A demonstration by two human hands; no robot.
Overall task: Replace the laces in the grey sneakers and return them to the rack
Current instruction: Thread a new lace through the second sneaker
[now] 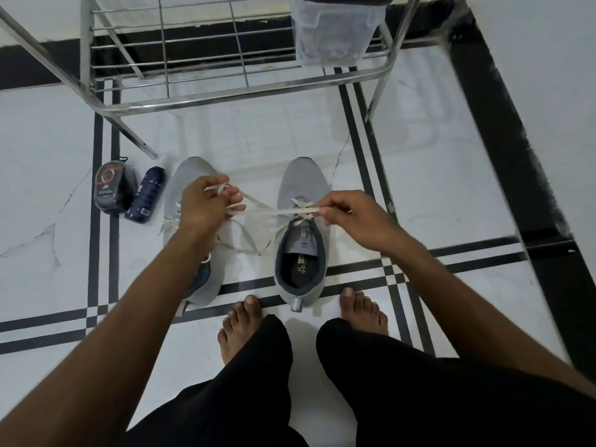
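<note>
White marble floor [451, 175] with black inlay strips. Steel rack [206, 91] at top; on it a clear plastic box [335, 30], contents blurred, possibly dark laces. Both grey sneakers [301, 233] stand on the floor. Left hand [206, 204] and right hand [351, 217] each pinch the white lace [274, 212].

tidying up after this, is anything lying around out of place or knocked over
The dark spray can lies on its side on the floor tiles beside a black pouch, left of the left sneaker, not on the rack. Nothing spilled.
</note>
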